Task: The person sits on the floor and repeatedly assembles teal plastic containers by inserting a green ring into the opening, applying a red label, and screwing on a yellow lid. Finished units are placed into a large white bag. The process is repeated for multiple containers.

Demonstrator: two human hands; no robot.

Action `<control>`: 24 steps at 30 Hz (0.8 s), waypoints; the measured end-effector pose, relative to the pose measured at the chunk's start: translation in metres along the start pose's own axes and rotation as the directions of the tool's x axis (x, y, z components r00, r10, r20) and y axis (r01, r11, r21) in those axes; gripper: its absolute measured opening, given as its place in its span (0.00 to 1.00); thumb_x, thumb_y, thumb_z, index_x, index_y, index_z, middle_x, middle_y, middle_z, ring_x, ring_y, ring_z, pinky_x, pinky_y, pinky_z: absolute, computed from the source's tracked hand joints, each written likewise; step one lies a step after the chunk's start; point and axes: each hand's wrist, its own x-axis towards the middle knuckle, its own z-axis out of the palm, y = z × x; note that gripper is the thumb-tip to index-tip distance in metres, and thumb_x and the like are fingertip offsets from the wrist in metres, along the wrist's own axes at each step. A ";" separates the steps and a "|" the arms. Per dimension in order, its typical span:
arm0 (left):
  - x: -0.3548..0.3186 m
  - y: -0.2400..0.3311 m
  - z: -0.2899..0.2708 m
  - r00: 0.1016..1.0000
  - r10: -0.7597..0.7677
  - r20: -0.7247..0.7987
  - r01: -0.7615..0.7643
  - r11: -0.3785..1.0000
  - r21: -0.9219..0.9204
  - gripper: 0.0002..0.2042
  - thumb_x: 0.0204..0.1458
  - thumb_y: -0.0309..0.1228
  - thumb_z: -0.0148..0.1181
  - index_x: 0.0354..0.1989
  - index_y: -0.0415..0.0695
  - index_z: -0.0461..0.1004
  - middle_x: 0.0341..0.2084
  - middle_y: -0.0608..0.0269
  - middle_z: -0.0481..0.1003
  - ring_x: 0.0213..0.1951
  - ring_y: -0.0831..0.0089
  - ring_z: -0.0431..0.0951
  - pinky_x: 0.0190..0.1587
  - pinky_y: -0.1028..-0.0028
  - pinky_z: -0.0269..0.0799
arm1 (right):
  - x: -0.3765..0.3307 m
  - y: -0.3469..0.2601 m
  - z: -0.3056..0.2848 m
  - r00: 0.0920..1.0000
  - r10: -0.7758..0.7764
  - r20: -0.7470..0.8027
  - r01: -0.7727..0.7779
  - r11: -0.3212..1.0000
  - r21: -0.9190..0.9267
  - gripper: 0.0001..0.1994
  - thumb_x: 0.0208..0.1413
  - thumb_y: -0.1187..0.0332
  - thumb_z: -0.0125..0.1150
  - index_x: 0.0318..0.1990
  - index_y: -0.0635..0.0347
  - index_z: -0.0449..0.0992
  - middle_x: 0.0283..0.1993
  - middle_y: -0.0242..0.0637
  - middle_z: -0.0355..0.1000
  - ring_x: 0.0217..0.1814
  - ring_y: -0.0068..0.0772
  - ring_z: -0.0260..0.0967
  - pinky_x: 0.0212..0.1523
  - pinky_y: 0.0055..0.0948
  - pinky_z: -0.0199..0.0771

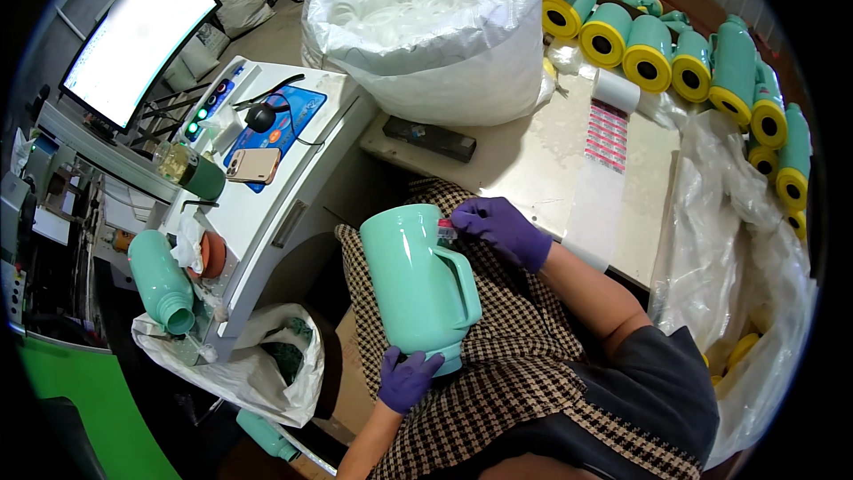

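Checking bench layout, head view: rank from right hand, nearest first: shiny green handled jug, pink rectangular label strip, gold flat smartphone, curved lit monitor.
1. Green handled jug: left of the right hand.
2. Pink label strip: ahead, right, on pale table.
3. Gold smartphone: left, on white desk.
4. Curved monitor: far left, beyond smartphone.

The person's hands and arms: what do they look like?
The left hand and right hand wear purple gloves ending around the wrists. Both forearms look bare; a short, dark sleeve covers the upper right arm, while no left sleeve shows.
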 end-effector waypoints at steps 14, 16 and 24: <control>-0.012 -0.005 0.008 0.999 -0.022 -0.035 0.021 1.000 -0.005 0.18 0.49 0.28 0.65 0.49 0.59 0.82 0.37 0.68 0.74 0.49 0.68 0.74 0.71 0.55 0.55 | 0.017 -0.003 0.020 0.996 -0.013 0.086 0.027 0.986 -0.166 0.19 0.57 0.53 0.72 0.37 0.63 0.80 0.28 0.30 0.72 0.34 0.22 0.67 0.40 0.25 0.72; 0.000 -0.006 -0.002 0.997 -0.015 -0.079 0.012 0.999 -0.041 0.17 0.47 0.29 0.67 0.47 0.59 0.82 0.38 0.68 0.75 0.51 0.67 0.74 0.69 0.53 0.58 | 0.026 0.014 0.021 0.960 -0.260 -0.102 0.194 0.884 -0.425 0.30 0.51 0.50 0.76 0.51 0.65 0.73 0.44 0.43 0.69 0.37 0.30 0.70 0.43 0.29 0.75; 0.000 -0.030 -0.125 0.725 -0.417 -0.548 0.485 0.874 -0.024 0.13 0.43 0.39 0.73 0.36 0.51 0.79 0.63 0.44 0.65 0.63 0.39 0.66 0.60 0.41 0.65 | 0.031 -0.152 -0.039 0.448 -0.887 0.106 0.658 0.248 -0.711 0.15 0.52 0.69 0.75 0.47 0.55 0.80 0.43 0.36 0.73 0.43 0.34 0.73 0.41 0.31 0.74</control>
